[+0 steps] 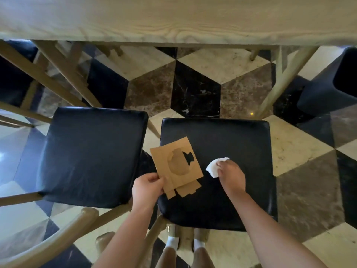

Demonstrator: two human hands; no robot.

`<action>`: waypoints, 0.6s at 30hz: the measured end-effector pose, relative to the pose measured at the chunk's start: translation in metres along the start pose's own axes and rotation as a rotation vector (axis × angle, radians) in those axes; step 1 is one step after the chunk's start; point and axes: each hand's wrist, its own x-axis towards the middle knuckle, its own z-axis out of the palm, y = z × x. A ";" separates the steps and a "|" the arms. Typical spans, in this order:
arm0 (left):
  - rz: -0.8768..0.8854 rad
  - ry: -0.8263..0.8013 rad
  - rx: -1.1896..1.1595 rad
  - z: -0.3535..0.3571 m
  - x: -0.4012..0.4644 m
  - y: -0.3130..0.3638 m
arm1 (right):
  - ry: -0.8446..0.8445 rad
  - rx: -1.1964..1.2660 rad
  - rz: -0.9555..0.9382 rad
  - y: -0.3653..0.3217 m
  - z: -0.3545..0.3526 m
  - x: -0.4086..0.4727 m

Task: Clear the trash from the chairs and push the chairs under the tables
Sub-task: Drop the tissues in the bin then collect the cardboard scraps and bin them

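Two chairs with black padded seats stand side by side in front of a wooden table (173, 22). The left chair (92, 155) has a bare seat. Over the left part of the right chair (228, 151), my left hand (146, 187) grips a flattened brown cardboard piece (176, 167) by its lower left corner. My right hand (230, 176) rests on the same seat, fingers closed on a crumpled white tissue (213, 167).
A dark bin (328, 82) stands on the floor at the right, beside a table leg (284, 82). More wooden chair legs and a dark seat sit under the table at the left. The floor is checkered tile. A curved chair back (48, 242) is at the lower left.
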 end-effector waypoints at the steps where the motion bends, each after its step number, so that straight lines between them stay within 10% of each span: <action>1: 0.019 -0.014 0.006 -0.001 -0.009 0.004 | 0.055 0.085 -0.018 0.000 -0.014 -0.008; 18: 0.502 -0.306 0.275 -0.023 -0.180 0.096 | 0.580 0.388 0.140 0.007 -0.214 -0.247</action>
